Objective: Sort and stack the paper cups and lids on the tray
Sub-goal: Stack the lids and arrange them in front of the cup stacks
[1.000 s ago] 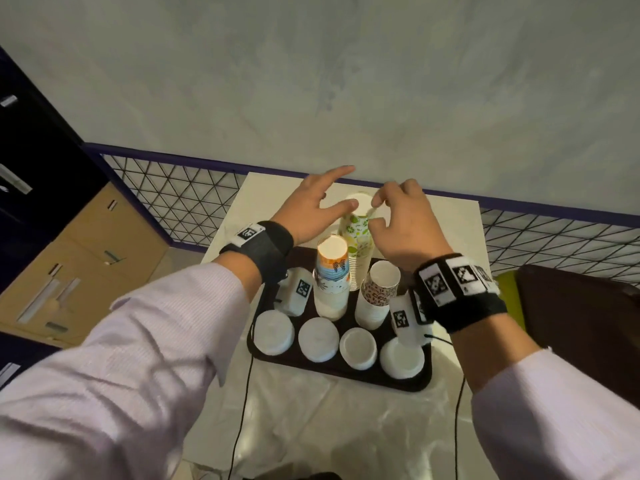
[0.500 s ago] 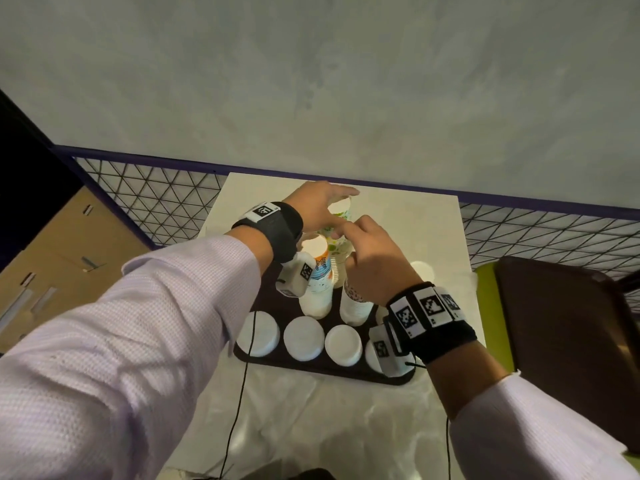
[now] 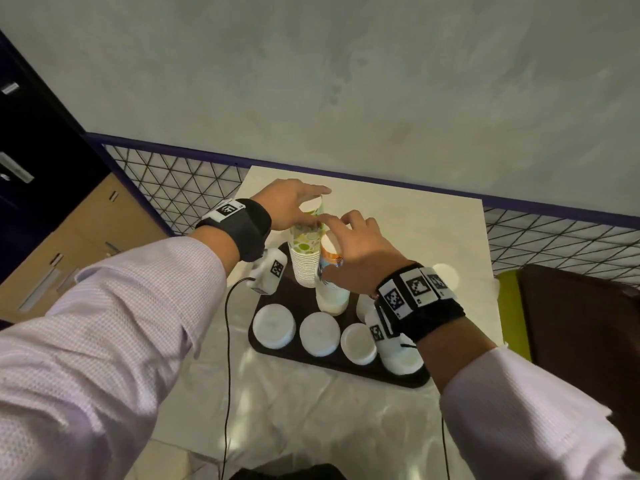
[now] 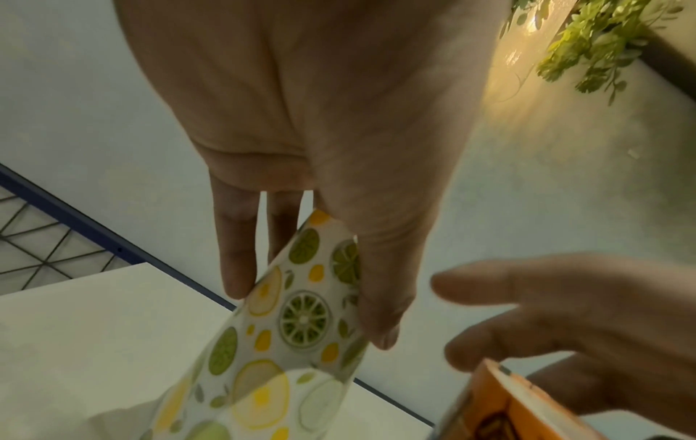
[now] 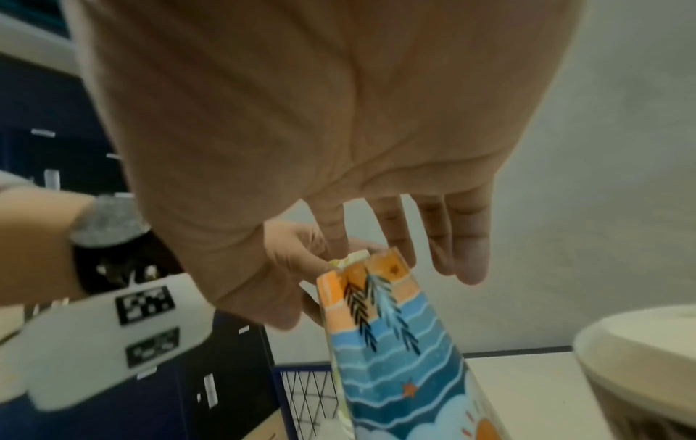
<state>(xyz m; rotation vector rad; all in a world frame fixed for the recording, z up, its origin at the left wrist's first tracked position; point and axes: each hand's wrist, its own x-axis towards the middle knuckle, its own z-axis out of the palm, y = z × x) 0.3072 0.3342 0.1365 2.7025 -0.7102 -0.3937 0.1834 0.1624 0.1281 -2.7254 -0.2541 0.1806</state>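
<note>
A dark tray [image 3: 332,367] holds a tall stack of citrus-print cups [image 3: 304,261] at its back. My left hand [image 3: 318,207] grips the top citrus cup [image 4: 293,312] between thumb and fingers. Right beside it stands a blue-and-orange cup stack [image 3: 329,275], also seen in the right wrist view [image 5: 388,351]. My right hand [image 3: 346,233] hovers over that stack with straight, spread fingers [image 5: 467,253] and holds nothing. Several white lids [image 3: 273,325] lie in a row along the tray's front edge. Another cup stack is mostly hidden under my right wrist.
One white lid [image 3: 446,275] lies on the table to the right of the tray. The white table [image 3: 415,220] ends at a wire-mesh rail [image 3: 180,181] at the back. A dark chair [image 3: 581,323] stands at the right. Cables hang off the table's front.
My left hand went from open beside the citrus stack to gripping its top cup. My right hand let go of that cup and drew back over the blue-and-orange stack.
</note>
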